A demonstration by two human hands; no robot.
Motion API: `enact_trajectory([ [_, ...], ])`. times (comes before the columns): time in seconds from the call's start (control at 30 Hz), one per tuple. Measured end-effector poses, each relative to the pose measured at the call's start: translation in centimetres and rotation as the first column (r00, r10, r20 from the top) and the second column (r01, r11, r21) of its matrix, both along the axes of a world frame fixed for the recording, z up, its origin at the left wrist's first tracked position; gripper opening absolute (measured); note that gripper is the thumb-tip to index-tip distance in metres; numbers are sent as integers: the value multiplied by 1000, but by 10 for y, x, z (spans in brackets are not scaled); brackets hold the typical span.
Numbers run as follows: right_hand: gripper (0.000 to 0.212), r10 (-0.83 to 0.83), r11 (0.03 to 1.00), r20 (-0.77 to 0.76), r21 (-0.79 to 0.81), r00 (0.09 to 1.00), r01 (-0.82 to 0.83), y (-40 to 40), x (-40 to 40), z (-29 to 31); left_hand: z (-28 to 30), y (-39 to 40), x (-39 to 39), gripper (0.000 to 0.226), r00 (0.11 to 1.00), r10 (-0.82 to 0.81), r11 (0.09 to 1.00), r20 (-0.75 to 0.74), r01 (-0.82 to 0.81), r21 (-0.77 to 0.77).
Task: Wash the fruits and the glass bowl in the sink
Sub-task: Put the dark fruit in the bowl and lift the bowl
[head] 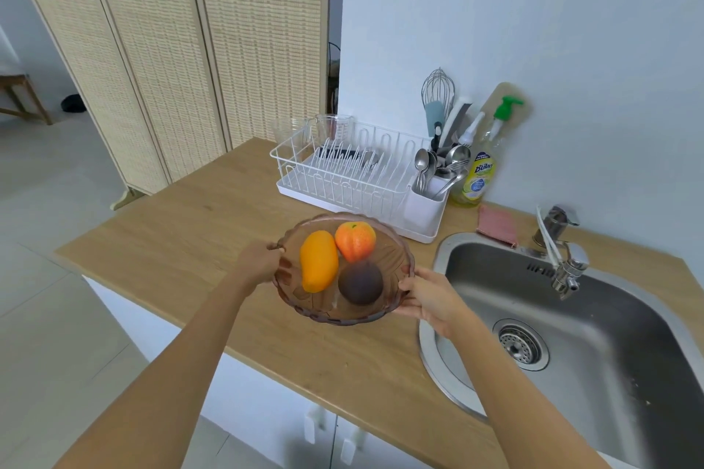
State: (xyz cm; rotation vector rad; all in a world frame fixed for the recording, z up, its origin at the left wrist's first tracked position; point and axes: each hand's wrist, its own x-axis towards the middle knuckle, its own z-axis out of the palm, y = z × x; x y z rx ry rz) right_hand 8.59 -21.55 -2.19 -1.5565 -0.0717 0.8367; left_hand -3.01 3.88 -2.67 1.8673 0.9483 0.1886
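A brownish glass bowl sits over the wooden counter, just left of the sink. Three fruits lie in it: a yellow-orange mango on the left, an orange-red peach at the back, and a dark purple round fruit in front. My left hand grips the bowl's left rim. My right hand grips its right rim, beside the sink's edge. The steel sink is dry-looking, with a strainer drain and a chrome tap at the back.
A white dish rack with a cutlery holder stands behind the bowl. Dish soap bottle and a pink cloth sit by the wall. The counter ends at left; a woven folding screen stands beyond.
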Motion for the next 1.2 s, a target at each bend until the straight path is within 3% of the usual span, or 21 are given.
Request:
enact_trajectory([
  [0.3, 25, -5, 982, 41, 189, 999, -3, 42, 33, 48, 64, 52, 28, 16, 980, 67, 996, 187, -54, -70],
  [0.5, 18, -40, 967, 28, 253, 999, 31, 70, 72, 77, 98, 65, 63, 17, 934, 93, 964, 344, 1, -265],
  [0.73, 32, -95, 971, 52, 227, 994, 81, 94, 114, 89, 91, 75, 111, 18, 878, 180, 892, 443, 44, -450],
  [0.87, 35, -162, 962, 40, 228, 986, 148, 106, 134, 90, 88, 74, 137, 19, 861, 203, 879, 466, 49, -474],
  [1.0, 61, -240, 940, 23, 256, 970, 226, 123, 155, 82, 86, 78, 162, 19, 845, 229, 872, 484, 43, -488],
  [1.2, 26, -259, 933, -38, 247, 965, 261, 137, 168, 70, 69, 98, 196, 35, 862, 220, 895, 456, 7, -447],
])
